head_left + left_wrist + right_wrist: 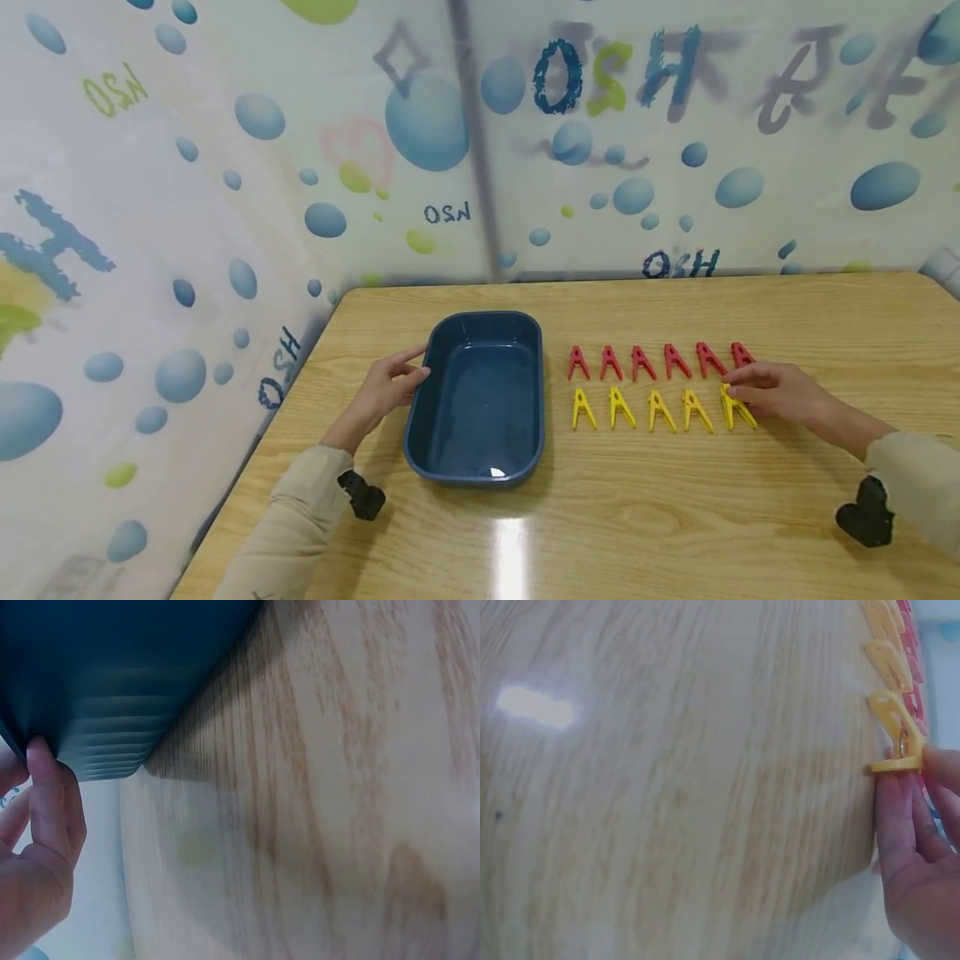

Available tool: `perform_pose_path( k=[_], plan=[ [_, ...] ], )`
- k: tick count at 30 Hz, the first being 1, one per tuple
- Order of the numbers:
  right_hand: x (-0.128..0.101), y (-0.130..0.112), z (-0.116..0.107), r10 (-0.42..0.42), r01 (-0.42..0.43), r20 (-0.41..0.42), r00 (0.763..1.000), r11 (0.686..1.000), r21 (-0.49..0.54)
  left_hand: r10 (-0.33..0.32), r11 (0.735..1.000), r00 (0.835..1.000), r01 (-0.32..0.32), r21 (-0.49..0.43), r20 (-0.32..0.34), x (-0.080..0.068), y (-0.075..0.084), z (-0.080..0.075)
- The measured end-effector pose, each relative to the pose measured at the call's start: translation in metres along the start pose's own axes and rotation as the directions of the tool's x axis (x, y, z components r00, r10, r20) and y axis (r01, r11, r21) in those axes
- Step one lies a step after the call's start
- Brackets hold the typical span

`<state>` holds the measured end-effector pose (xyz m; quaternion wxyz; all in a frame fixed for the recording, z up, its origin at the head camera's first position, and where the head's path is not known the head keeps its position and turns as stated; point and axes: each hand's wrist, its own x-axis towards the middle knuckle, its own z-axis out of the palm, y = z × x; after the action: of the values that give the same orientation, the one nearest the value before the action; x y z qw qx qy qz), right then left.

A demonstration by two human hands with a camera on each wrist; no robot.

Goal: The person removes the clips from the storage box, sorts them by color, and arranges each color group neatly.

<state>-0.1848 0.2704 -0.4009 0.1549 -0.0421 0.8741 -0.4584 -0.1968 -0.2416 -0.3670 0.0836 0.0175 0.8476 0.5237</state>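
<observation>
A dark blue plastic basin (483,317) stands empty on the wooden table. My left hand (415,367) rests against its left rim with fairly straight fingers. In the left wrist view a finger (46,796) touches the ribbed outer wall of the basin (112,675). To the basin's right lie a row of several red clothespins (642,362) and, nearer me, a row of several yellow clothespins (652,410). My right hand (733,393) pinches the rightmost yellow clothespin (738,413). The right wrist view shows the fingers (894,796) on that clothespin's (896,727) end.
A plastic sheet printed with blue bubbles (225,208) hangs behind and to the left of the table. The table's left edge (277,417) runs close beside the basin. Bare wood (637,517) with a light glare lies in front of the basin and clothespins.
</observation>
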Motion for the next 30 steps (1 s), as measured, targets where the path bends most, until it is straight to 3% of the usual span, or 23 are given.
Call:
perform_pose_path(
  k=[18,24,30],
  plan=[
    [-0.004,-0.001,-0.004,0.010,-0.010,0.003,1.000,1.000,0.000,0.006,1.000,1.000,-0.006,0.015,0.009,0.004,0.002,0.000],
    [-0.006,-0.006,-0.006,-0.003,0.003,-0.030,1.000,1.000,0.015,0.009,1.000,0.998,-0.009,-0.004,0.054,0.006,-0.001,-0.006],
    [-0.008,-0.029,-0.007,-0.066,0.069,-0.086,0.994,0.997,0.033,-0.027,0.999,0.988,0.023,0.028,0.153,0.006,0.002,-0.022]
  ],
)
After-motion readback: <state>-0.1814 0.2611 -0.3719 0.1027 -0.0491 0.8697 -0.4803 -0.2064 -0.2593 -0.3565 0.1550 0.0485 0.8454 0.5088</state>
